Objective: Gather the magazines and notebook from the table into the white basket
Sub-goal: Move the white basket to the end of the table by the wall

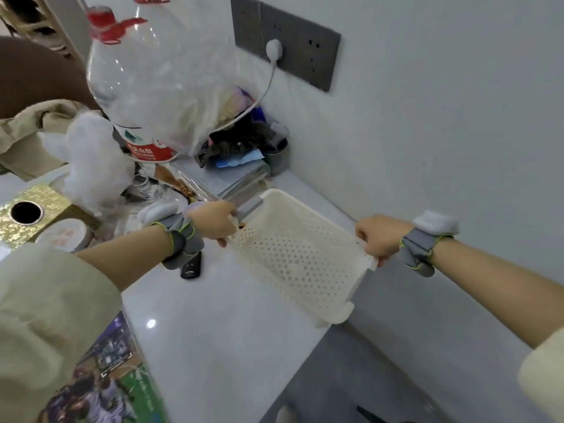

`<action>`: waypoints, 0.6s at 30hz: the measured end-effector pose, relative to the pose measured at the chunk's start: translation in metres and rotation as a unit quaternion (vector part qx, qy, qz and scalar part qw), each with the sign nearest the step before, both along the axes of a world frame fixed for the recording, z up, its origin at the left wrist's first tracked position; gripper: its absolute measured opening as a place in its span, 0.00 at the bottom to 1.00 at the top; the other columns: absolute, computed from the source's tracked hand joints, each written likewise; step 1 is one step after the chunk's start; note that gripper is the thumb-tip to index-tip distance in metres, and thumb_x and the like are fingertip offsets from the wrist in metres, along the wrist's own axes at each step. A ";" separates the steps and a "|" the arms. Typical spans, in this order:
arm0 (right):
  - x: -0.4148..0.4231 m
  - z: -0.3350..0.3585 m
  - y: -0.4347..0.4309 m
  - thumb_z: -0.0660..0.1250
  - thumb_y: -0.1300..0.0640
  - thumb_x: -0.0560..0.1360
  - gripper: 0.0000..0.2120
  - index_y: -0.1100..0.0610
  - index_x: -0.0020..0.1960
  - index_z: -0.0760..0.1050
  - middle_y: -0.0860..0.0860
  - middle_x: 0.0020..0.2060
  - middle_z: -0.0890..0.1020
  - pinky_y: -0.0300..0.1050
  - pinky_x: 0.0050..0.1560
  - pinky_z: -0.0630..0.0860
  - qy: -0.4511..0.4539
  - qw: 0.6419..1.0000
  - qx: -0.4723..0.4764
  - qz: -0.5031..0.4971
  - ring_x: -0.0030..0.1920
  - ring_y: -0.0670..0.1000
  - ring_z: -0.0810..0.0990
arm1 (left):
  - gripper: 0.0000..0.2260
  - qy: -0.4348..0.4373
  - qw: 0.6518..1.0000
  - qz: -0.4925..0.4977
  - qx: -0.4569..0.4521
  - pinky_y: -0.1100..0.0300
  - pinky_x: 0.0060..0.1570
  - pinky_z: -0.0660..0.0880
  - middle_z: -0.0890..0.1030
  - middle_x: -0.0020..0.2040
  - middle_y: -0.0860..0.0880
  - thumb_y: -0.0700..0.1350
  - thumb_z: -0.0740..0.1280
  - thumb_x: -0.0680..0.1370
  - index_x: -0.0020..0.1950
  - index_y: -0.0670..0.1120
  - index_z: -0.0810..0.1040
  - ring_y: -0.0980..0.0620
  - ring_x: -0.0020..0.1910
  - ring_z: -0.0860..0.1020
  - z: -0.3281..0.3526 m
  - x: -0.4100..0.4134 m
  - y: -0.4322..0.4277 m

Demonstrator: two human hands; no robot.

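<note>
Left hand + right hand: fingers curled round opposite ends of the white basket, tilted, prob for a steady carry. Magazine on table, near-left of basket.

One white basket, one magazine, one gold box.

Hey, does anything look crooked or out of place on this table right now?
Yes: the white basket is tilted, not sitting flat. The left hand and right hand grip it at its ends, and its near corner hangs past the edge of the table.
</note>
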State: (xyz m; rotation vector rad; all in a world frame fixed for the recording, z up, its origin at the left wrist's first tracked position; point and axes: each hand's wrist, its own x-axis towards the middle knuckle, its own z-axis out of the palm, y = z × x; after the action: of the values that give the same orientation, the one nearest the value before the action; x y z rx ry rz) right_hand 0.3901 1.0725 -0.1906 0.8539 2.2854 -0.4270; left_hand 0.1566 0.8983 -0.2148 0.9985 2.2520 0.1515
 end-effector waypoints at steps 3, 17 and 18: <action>0.008 -0.003 0.017 0.59 0.70 0.72 0.07 0.61 0.44 0.72 0.60 0.46 0.84 0.37 0.28 0.72 -0.013 1.000 0.010 -0.009 0.39 0.54 0.82 | 0.16 -0.001 1.000 -0.004 0.018 0.66 0.32 0.76 0.77 0.55 0.46 0.40 0.60 0.77 0.66 0.44 0.70 0.52 0.33 0.82 -0.007 0.003 0.023; 0.045 -0.029 0.062 0.61 0.62 0.75 0.15 0.60 0.62 0.71 0.59 0.58 0.77 0.47 0.54 0.72 0.221 0.963 0.103 -0.118 0.58 0.60 0.75 | 0.22 -0.136 0.972 0.153 0.117 0.56 0.44 0.81 0.69 0.67 0.37 0.34 0.62 0.77 0.70 0.42 0.64 0.42 0.44 0.82 -0.022 0.018 0.081; 0.047 -0.030 0.062 0.60 0.61 0.76 0.16 0.61 0.63 0.70 0.59 0.59 0.76 0.47 0.55 0.71 0.219 0.963 0.117 -0.102 0.58 0.60 0.75 | 0.22 -0.148 0.967 0.167 0.124 0.56 0.45 0.81 0.68 0.68 0.37 0.34 0.62 0.77 0.71 0.42 0.64 0.41 0.45 0.81 -0.022 0.020 0.082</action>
State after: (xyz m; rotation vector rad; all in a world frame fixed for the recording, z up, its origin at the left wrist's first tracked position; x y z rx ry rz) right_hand 0.4373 1.1343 -0.2206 1.2215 2.7016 -0.4800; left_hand 0.1770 0.9807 -0.2370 0.6564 2.1347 0.6986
